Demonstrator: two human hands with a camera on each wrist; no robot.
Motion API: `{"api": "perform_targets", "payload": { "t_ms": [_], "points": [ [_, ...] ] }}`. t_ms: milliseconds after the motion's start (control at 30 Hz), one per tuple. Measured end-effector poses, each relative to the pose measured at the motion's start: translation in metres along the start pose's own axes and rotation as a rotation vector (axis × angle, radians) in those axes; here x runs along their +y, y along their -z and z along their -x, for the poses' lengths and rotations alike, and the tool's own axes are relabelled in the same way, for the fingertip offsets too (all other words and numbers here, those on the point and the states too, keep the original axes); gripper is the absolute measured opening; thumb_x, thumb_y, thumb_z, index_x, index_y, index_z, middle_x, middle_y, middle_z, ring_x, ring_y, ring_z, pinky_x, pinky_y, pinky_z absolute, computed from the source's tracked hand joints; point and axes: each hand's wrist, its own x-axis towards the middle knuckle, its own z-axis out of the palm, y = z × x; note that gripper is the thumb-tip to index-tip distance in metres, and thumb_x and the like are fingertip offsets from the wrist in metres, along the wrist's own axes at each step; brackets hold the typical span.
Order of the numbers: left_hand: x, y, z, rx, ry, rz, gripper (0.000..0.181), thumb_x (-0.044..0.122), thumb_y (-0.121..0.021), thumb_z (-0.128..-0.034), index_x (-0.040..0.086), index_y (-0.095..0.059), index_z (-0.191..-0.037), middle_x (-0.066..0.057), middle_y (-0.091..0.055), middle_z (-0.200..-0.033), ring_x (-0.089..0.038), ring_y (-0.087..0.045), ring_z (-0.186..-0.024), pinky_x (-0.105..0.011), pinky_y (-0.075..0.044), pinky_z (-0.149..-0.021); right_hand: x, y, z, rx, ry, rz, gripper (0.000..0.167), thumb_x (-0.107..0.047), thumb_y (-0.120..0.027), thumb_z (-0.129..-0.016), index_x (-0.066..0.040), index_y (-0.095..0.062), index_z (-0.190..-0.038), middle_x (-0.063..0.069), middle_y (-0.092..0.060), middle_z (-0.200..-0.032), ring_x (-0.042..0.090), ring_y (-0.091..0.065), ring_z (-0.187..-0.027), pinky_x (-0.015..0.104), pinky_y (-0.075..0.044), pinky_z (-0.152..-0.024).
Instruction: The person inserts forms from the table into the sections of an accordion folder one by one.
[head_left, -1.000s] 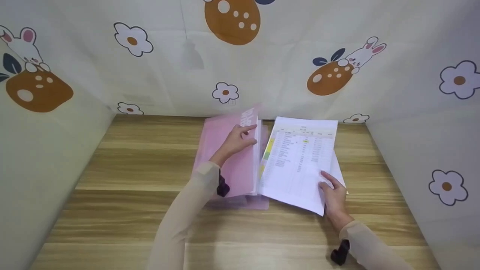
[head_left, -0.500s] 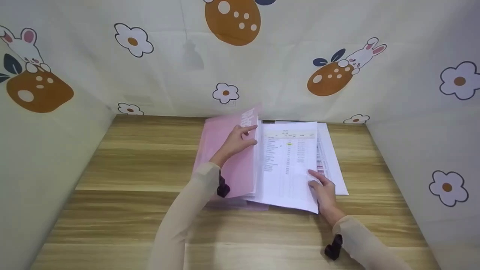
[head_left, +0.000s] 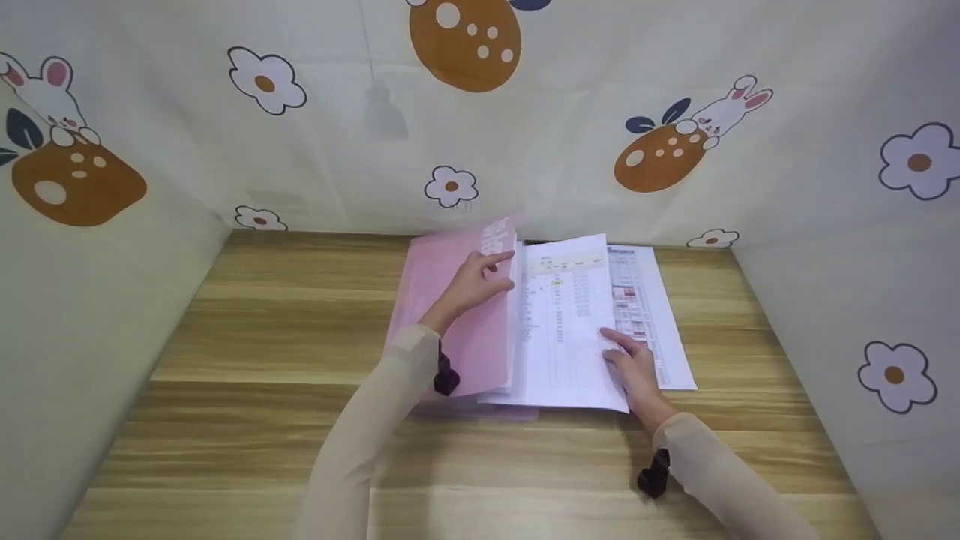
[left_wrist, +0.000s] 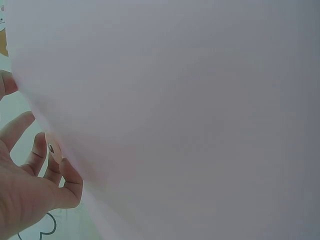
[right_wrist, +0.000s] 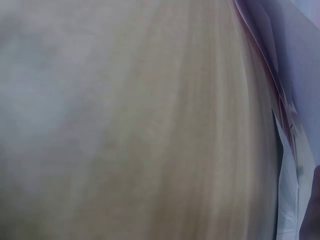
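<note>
A pink folder [head_left: 465, 330] lies at the middle of the table, its cover lifted along the right edge. My left hand [head_left: 472, 283] grips that edge with fingers and thumb; in the left wrist view the hand [left_wrist: 37, 185] is at the border of a large pale sheet. With my right hand [head_left: 634, 367] I pinch the right edge of a printed white sheet [head_left: 570, 360], whose left side is under the folder's cover. In the right wrist view, only a dark sliver of the hand shows at the right edge.
Another printed sheet [head_left: 664, 337] with red and grey rows lies on the wooden table [head_left: 247, 360], partly beneath the held sheet. A patterned cloth [head_left: 330, 150] with rabbits, fruit and flowers surrounds the back and sides.
My right hand has moved left with the printed sheet, whose left side went under the pink cover. More of the sheet beneath shows now. The left hand has stayed in place.
</note>
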Motion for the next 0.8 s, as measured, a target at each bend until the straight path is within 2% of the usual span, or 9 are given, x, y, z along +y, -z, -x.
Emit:
{"api": "perform_targets", "payload": {
  "t_ms": [67,300,533,800],
  "points": [
    [0.0,0.0,0.0,0.002,0.0,0.001,0.053,0.019,-0.065,-0.0736,0.016,-0.052,-0.125,-0.008,-0.042,-0.096,-0.019,-0.039,-0.082,-0.027,-0.034,-0.066,-0.002,-0.002,-0.003,0.003,0.009,0.012,0.041,0.004,-0.05,-0.076,0.003,-0.055,-0.117,0.014,-0.044,-0.128,0.02,-0.035,-0.117,0.031,-0.026,-0.094],
    [0.001,-0.001,0.001,0.0,0.02,0.009,0.053,0.02,-0.065,-0.0739,0.017,-0.052,-0.125,-0.007,-0.042,-0.097,-0.019,-0.037,-0.081,-0.027,-0.032,-0.065,-0.004,-0.014,-0.007,-0.028,0.013,-0.051,0.041,0.005,-0.048,-0.077,0.004,-0.053,-0.118,0.015,-0.043,-0.127,0.022,-0.037,-0.113,0.032,-0.028,-0.092],
    [0.001,-0.001,0.0,0.005,0.01,0.004,0.054,0.019,-0.065,-0.073,0.016,-0.052,-0.125,-0.008,-0.042,-0.096,-0.019,-0.038,-0.082,-0.027,-0.032,-0.066,-0.006,-0.026,-0.005,-0.028,0.008,-0.029,0.04,0.004,-0.05,-0.077,0.002,-0.056,-0.116,0.014,-0.046,-0.125,0.022,-0.037,-0.117,0.032,-0.026,-0.094],
    [0.003,0.0,0.001,-0.001,0.034,-0.001,0.054,0.02,-0.065,-0.0734,0.017,-0.051,-0.126,-0.007,-0.042,-0.097,-0.019,-0.039,-0.084,-0.027,-0.033,-0.067,-0.006,-0.044,-0.001,-0.032,0.011,-0.054,0.04,0.005,-0.05,-0.075,0.001,-0.057,-0.115,0.015,-0.048,-0.123,0.023,-0.04,-0.114,0.033,-0.029,-0.093]
  ]
}}
